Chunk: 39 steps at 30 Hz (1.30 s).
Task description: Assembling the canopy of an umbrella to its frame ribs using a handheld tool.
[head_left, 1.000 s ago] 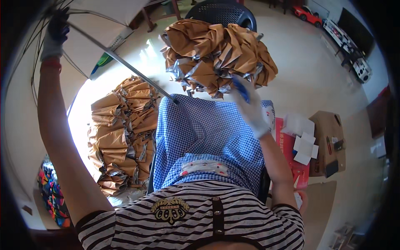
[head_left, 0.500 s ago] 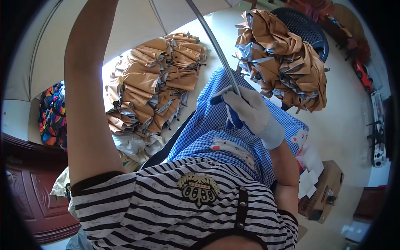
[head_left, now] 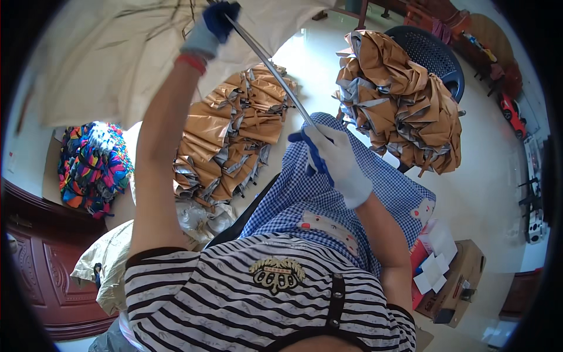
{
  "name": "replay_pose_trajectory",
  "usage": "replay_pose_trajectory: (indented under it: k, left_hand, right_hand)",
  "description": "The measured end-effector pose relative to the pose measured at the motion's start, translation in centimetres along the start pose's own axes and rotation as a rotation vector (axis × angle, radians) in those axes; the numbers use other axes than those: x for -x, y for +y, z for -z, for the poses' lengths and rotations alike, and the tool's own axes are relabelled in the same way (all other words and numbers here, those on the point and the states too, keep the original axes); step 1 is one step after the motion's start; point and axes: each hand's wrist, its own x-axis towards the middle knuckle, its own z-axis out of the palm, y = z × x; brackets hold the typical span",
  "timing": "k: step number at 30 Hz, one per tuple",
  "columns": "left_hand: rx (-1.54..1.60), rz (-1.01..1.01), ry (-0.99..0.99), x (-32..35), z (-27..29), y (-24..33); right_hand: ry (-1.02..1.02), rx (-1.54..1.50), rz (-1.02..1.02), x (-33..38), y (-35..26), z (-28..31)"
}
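A cream umbrella slants across the upper left, its canopy partly collapsed and smeared by motion, with dark ribs showing. My left hand, in a white and blue glove, is closed round the metal shaft high up, beside the ribs. Lower down, over my lap, my right hand, gloved alike, grips the handle end of the shaft. That end is mostly hidden by the fingers. A blue checked apron covers my lap beneath the right hand.
Brown folded umbrellas are heaped on the floor ahead. More brown umbrellas lie piled on a dark plastic chair. Multicoloured folded umbrellas sit at the left, near a pale sack. A cardboard box stands at the right.
My left hand has come down into view on the shaft. The canopy has gone from taut and spread to slack and partly folded. The right hand keeps its grip, slightly lower.
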Motion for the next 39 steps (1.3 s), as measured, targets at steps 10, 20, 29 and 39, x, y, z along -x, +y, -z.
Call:
replay_pose_trajectory:
  k: [10,20,29,39]
  left_hand:
    - [0.961,0.318,0.374,14.0,-5.0,-1.3]
    - [-0.233,0.494,-0.883,35.8,0.1,-4.1]
    - [-0.897,0.56,0.293,39.3,19.2,-15.1]
    - [0.317,0.336,0.972,20.3,-6.4,-1.9]
  right_hand:
    - [-0.105,0.284,0.071,-5.6,1.4,-2.7]
    - [-0.098,0.072,-0.122,-0.7,4.6,2.9]
    - [-0.443,0.516,-0.202,-0.4,7.2,0.5]
    - [0.198,0.476,0.39,2.6,5.6,4.1]
